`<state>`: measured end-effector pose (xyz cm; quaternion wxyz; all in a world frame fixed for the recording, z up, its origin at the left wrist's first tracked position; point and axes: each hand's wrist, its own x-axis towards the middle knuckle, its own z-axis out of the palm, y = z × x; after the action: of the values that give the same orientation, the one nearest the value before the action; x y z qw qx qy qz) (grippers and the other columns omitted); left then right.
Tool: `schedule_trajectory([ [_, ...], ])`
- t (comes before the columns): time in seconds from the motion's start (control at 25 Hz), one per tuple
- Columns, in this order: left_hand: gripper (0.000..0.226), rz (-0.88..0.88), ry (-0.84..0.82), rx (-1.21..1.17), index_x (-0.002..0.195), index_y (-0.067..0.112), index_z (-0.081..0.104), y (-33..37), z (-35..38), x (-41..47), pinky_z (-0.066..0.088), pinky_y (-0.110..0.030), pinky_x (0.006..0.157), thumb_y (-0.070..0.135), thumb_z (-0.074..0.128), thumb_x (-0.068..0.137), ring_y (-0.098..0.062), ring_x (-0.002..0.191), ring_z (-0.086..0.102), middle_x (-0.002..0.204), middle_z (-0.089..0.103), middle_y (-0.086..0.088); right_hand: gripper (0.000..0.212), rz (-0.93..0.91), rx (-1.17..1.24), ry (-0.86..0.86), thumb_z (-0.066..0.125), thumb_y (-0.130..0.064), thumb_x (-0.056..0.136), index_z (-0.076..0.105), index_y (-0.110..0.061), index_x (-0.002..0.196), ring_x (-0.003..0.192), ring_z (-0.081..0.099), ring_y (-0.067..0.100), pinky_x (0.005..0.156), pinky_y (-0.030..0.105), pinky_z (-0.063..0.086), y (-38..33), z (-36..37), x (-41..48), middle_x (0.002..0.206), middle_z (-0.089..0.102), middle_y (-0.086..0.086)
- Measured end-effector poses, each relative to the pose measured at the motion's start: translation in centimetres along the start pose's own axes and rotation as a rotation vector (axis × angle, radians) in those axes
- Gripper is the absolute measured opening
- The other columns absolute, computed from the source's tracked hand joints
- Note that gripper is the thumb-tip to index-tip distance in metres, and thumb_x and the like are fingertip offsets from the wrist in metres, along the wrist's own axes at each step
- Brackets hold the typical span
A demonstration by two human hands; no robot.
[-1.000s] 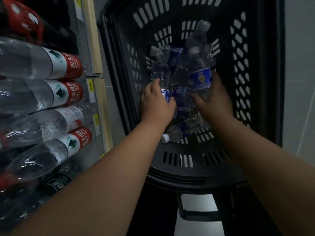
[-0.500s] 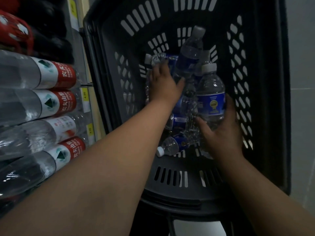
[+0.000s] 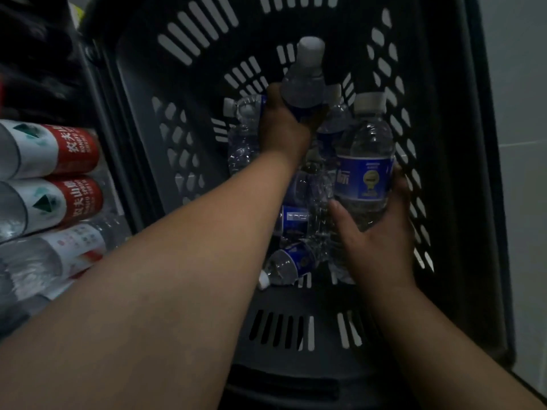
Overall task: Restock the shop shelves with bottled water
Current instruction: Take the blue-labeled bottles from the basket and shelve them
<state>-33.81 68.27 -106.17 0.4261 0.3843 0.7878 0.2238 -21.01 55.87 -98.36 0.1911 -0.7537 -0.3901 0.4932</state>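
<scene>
My left hand (image 3: 284,128) fingers curl round the 12 o'clock bottle (image 3: 303,84), right hand (image 3: 377,235) round the 3 o'clock bottle (image 3: 365,161); I judge both heavy, slick: grip mid-body

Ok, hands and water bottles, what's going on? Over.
Left hand grips the far bottle. Right hand holds a blue-label bottle upright. Both in the black basket, loose bottles below, nothing blocking.

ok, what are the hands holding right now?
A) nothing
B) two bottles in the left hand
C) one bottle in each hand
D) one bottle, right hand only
C: the left hand grips a grey-capped bottle, and the right hand holds a blue-label bottle, both inside the basket.
</scene>
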Motion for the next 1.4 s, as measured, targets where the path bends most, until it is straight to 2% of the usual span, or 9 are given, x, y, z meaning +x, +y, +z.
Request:
schedule_trajectory([
  [0.2,0.068,0.003,-0.012,-0.155,0.134,0.012,0.04,4.1,-5.8,-3.2,0.042,-0.017,0.082,0.026,0.079,0.08,-0.009,0.101,0.055,0.111,0.055,0.007,0.082,0.007,-0.02,0.004,0.074,-0.031,0.081,0.027,-0.027,0.147,0.119,0.043,-0.001,0.098,0.018,0.037,-3.0,-1.8,-2.9,0.138,0.049,-0.007],
  [0.32,0.056,-0.046,-0.064,-0.255,0.125,0.016,0.046,7.1,-10.9,-6.7,0.045,-0.013,0.079,0.027,0.078,0.081,-0.006,0.096,0.059,0.107,0.059,0.008,0.086,-0.009,-0.028,-0.007,0.076,-0.031,0.08,0.024,-0.027,0.149,0.111,0.054,0.005,0.095,0.023,0.044,-6.7,-3.8,-5.5,0.131,0.054,-0.008],
  [0.48,0.036,-0.15,-0.145,-0.386,0.104,0.022,0.061,12.0,-17.7,-14.0,0.054,-0.04,0.092,0.039,0.077,0.077,-0.017,0.093,0.067,0.096,0.069,0.005,0.085,-0.08,-0.043,-0.044,0.077,-0.029,0.08,0.028,-0.022,0.149,0.1,0.053,-0.002,0.086,0.008,0.039,-13.7,-7.4,-10.1,0.119,0.051,-0.015],
  [0.6,0.024,-0.175,-0.195,-0.486,0.092,0.023,0.064,16.0,-23.3,-20.4,0.054,-0.047,0.093,0.041,0.072,0.081,-0.02,0.087,0.068,0.09,0.072,0.001,0.084,-0.137,-0.014,-0.121,0.078,-0.036,0.077,0.03,-0.027,0.145,0.106,0.059,0.006,0.101,0.034,0.048,-19.9,-10.4,-15.0,0.124,0.056,-0.012],
  [0.76,0.074,-0.16,-0.193,-0.501,0.093,0.019,0.065,20.9,-29.0,-29.1,0.057,-0.026,0.077,0.079,0.067,0.05,-0.008,0.077,0.07,0.082,0.073,0.005,0.073,-0.23,-0.017,-0.272,0.077,-0.035,0.075,0.038,-0.036,0.136,0.1,0.064,0.007,0.094,0.046,0.051,-26.7,-15.0,-21.4,0.11,0.063,-0.013],
  [0.92,0.103,-0.148,-0.128,-0.482,0.102,0.012,0.065,24.9,-32.9,-36.2,0.056,-0.045,0.09,0.094,0.06,0.04,-0.023,0.088,0.072,0.093,0.073,-0.008,0.068,-0.286,0.004,-0.402,0.077,-0.027,0.078,0.04,-0.032,0.135,0.094,0.066,0.007,0.087,0.044,0.054,-31.1,-19.2,-27.5,0.106,0.064,-0.01],
  [1.04,0.113,-0.126,-0.021,-0.492,0.108,0.007,0.064,27.0,-35.0,-41.9,0.055,-0.022,0.071,0.096,0.055,0.038,-0.008,0.078,0.072,0.084,0.073,0.004,0.067,-0.345,-0.005,-0.5,0.076,-0.026,0.078,0.04,-0.032,0.135,0.093,0.068,0.007,0.085,0.039,0.055,-32.9,-22.1,-31.9,0.109,0.065,-0.007],
  [1.24,0.036,-0.193,0.242,-0.621,0.087,0.018,0.06,29.2,-36.1,-52.6,0.047,-0.015,0.064,0.054,0.053,0.086,0.003,0.065,0.065,0.078,0.068,0.006,0.072,-0.447,-0.057,-0.783,0.074,-0.024,0.079,0.038,-0.027,0.141,0.093,0.067,0.0,0.081,0.027,0.055,-34.2,-26.2,-37.6,0.111,0.065,-0.009],
  [1.4,0.053,-0.27,0.451,-0.738,0.11,0.013,0.061,28.4,-35.9,-60.2,0.044,-0.016,0.066,0.057,0.049,0.084,-0.001,0.079,0.063,0.089,0.068,0.007,0.068,-0.525,-0.158,-0.976,0.072,-0.019,0.083,0.038,-0.026,0.141,0.093,0.069,0.002,0.078,0.024,0.056,-33.9,-27.5,-41.8,0.11,0.067,-0.007],
])
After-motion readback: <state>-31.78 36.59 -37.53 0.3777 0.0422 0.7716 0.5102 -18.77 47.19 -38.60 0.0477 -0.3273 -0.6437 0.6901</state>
